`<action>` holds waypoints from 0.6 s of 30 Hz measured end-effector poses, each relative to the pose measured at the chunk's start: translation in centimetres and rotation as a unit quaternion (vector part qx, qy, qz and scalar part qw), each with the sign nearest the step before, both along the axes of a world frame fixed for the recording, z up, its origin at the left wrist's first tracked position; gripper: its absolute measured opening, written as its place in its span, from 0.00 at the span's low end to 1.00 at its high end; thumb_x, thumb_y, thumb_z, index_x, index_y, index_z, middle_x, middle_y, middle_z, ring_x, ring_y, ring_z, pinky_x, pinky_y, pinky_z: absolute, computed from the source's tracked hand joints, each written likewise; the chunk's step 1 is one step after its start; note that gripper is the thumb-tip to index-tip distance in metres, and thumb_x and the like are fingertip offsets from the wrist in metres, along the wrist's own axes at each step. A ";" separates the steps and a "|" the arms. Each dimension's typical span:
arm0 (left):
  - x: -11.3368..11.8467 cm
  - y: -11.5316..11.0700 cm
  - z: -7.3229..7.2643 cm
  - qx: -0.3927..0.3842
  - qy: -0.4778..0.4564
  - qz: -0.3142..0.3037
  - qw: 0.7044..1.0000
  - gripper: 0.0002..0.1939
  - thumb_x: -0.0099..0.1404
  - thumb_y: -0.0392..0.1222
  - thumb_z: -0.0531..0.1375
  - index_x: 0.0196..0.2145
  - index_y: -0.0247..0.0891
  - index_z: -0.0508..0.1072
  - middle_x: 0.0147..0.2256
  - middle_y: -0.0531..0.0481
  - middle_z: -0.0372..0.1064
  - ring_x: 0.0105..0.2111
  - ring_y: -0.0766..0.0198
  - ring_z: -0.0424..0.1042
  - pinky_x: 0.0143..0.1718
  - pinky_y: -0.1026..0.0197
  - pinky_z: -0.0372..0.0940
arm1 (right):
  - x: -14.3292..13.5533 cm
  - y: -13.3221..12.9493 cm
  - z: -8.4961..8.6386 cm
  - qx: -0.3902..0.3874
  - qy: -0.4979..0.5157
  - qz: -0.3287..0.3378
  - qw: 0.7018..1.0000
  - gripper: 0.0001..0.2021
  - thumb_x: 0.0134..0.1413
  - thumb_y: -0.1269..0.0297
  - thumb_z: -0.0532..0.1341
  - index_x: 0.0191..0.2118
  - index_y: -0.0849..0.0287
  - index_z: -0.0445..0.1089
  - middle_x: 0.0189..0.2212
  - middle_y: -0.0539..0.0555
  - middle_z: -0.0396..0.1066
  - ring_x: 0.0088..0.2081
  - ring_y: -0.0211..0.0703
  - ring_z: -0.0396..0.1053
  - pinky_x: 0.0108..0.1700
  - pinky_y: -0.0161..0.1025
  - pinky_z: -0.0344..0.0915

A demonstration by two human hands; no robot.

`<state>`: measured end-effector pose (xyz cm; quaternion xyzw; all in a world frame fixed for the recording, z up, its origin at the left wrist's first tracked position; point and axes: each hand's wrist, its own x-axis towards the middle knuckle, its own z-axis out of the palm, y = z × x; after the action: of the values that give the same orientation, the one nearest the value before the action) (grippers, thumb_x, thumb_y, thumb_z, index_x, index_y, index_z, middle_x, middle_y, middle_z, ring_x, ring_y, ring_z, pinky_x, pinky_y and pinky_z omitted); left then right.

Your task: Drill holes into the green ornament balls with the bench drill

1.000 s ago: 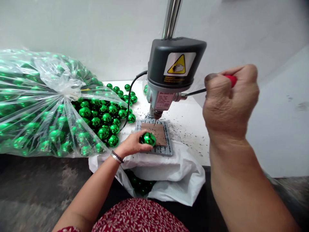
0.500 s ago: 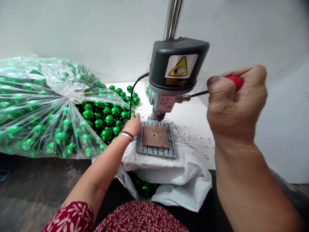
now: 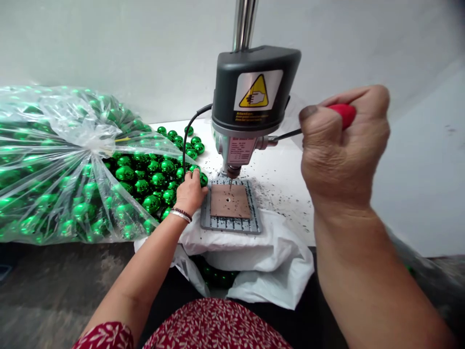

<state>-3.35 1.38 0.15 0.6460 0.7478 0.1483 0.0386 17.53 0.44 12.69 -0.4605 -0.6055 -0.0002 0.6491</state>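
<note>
**Steady at the drill, one hand on the lever, one in the balls**

Now my right hand [image 3: 343, 145] is clenched tight round the red lever [image 3: 343, 114] of the drill [image 3: 254, 97], and the bit [image 3: 230, 184] hangs just above the brown pad [image 3: 230, 201] on the grey plate [image 3: 229, 224]. My left hand [image 3: 189, 191] reaches into the loose green balls [image 3: 156, 179] beside the plate, fingers curled onto one – whether it is gripped yet I cannot tell. To do this well, I judge the lever should stay up until a ball sits squarely under the bit – fingers low on its sides, clear of the tip. A clear bag [image 3: 54, 160] of more balls lies left; a white bag [image 3: 261, 271] hangs at the table edge.
</note>
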 end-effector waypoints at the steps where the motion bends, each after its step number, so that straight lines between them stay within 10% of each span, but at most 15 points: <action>1: -0.1 -0.4 -0.2 0.012 -0.044 -0.017 0.999 0.32 0.61 0.42 0.61 0.61 0.33 0.62 0.57 0.33 0.64 0.49 0.48 0.72 0.47 0.53 0.68 | 0.0 0.0 0.0 -0.003 0.004 -0.001 1.000 0.09 0.57 0.63 0.57 0.34 0.64 0.61 0.30 0.45 0.64 0.31 0.21 0.59 0.35 0.28 0.58; 10: 0.0 -1.6 -1.7 -0.146 -0.563 -0.079 0.810 0.30 0.61 0.49 0.60 0.58 0.32 0.66 0.25 0.54 0.67 0.22 0.71 0.64 0.24 0.68 0.57 | -0.2 -0.1 0.4 -0.048 0.009 -0.011 0.999 0.08 0.56 0.66 0.58 0.35 0.65 0.59 0.27 0.44 0.58 0.29 0.21 0.53 0.35 0.27 0.56; 18: -0.1 -0.9 -1.9 -0.101 -0.432 -0.117 0.889 0.24 0.57 0.50 0.62 0.49 0.38 0.75 0.30 0.53 0.73 0.28 0.67 0.69 0.30 0.65 0.62 | -0.3 -0.4 0.6 -0.055 0.013 -0.008 0.998 0.09 0.56 0.67 0.59 0.33 0.64 0.56 0.26 0.43 0.55 0.29 0.20 0.52 0.35 0.26 0.55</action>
<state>-3.47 0.51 -1.70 0.5935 0.5873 0.3310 0.4396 17.23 0.06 13.26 -0.5001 -0.5923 0.0338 0.6308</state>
